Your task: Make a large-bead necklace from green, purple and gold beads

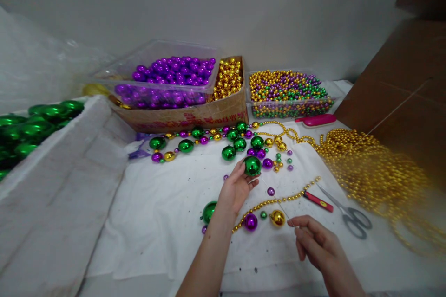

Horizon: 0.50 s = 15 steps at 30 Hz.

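My left hand [239, 188] holds a shiny green ball ornament [252, 165] between thumb and fingers, above the white cloth [156, 222]. A thin pale string [284, 211] runs from near that ball down to my right hand [315, 239], whose thumb and fingertips pinch it. Beneath the string lie a gold ball [278, 218], a purple ball [250, 222] and a small green bead [263, 215]. A strand of small gold beads [266, 203] stretches past them and partly behind my left forearm. Another green ball [209, 212] is half hidden by that forearm.
Scissors [348, 216] and a red lighter [318, 201] lie to the right, beside heaped gold bead chain [369, 167]. A finished-looking bead garland [186, 145] crosses the back. Behind stand a cardboard box [181, 120] and a clear bin [292, 109] of beads. A foam box [80, 167] borders the left.
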### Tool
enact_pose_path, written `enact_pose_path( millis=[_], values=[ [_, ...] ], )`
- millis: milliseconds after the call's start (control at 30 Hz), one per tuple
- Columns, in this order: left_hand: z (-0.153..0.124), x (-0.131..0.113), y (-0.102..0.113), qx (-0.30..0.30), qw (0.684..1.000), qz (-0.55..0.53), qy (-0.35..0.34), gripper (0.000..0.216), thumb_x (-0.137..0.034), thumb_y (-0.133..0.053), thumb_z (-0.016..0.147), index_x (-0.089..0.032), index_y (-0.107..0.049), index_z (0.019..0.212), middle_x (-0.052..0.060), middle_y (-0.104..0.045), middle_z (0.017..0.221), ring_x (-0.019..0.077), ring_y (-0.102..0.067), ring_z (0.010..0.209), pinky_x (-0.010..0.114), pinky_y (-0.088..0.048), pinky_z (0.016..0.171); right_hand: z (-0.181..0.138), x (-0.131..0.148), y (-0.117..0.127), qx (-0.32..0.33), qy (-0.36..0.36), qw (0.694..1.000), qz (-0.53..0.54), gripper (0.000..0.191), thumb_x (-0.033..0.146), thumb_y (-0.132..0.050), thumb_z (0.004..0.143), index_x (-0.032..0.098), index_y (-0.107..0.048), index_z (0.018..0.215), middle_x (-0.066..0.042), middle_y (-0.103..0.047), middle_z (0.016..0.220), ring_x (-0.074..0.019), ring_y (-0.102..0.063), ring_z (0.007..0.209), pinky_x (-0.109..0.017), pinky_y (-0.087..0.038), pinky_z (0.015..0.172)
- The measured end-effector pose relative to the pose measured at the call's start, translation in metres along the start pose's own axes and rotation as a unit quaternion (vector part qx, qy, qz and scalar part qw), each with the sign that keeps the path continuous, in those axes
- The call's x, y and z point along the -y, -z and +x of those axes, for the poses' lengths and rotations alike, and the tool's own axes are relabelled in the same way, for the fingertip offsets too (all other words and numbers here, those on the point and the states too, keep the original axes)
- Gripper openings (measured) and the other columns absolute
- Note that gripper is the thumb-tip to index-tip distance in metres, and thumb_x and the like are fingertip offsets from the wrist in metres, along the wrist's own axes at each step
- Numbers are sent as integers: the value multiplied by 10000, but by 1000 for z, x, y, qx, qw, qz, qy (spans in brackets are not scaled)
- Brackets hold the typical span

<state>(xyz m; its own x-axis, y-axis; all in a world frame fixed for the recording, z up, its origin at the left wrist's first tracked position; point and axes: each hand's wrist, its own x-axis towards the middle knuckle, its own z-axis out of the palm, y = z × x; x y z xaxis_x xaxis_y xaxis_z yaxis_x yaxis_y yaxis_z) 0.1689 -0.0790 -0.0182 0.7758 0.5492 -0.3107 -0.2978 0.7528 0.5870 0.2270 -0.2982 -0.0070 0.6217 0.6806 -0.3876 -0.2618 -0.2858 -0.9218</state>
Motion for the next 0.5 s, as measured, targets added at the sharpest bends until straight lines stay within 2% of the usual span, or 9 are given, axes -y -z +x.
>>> enact_pose_path(
  millis=[167,333,400,500],
  values=[
    [-15,2,-8,56,995,73,-28,359,-269,-583,847,-264,-553,1205,61,-581,1114,165,-548,901,297,-463,763,9,-12,1,-19,26,999,-5,398,524,-572,795,162,-595,962,34,-484,515,-109,-392,483,-238,-252,475],
    [-25,5,-13,83,989,112,-39,361,-265,-588,847,-266,-554,1207,68,-539,1112,175,-512,932,307,-464,775,16,-27,10,4,11,999,-34,471,580,-571,769,166,-622,988,13,-519,529,-106,-368,431,-240,-224,430],
    [-27,6,-13,85,988,120,-42,374,-264,-598,839,-270,-549,1209,69,-529,1106,182,-507,940,307,-463,768,17,-30,12,-5,10,999,-46,479,593,-573,761,173,-637,982,11,-520,529,-118,-392,435,-245,-258,436],
    [-29,7,-13,83,987,128,-48,407,-261,-609,828,-274,-528,1226,77,-515,1139,191,-507,956,305,-460,761,17,-31,11,-56,48,996,-57,441,591,-574,757,192,-665,919,14,-502,508,-147,-455,470,-261,-348,495]
  ],
)
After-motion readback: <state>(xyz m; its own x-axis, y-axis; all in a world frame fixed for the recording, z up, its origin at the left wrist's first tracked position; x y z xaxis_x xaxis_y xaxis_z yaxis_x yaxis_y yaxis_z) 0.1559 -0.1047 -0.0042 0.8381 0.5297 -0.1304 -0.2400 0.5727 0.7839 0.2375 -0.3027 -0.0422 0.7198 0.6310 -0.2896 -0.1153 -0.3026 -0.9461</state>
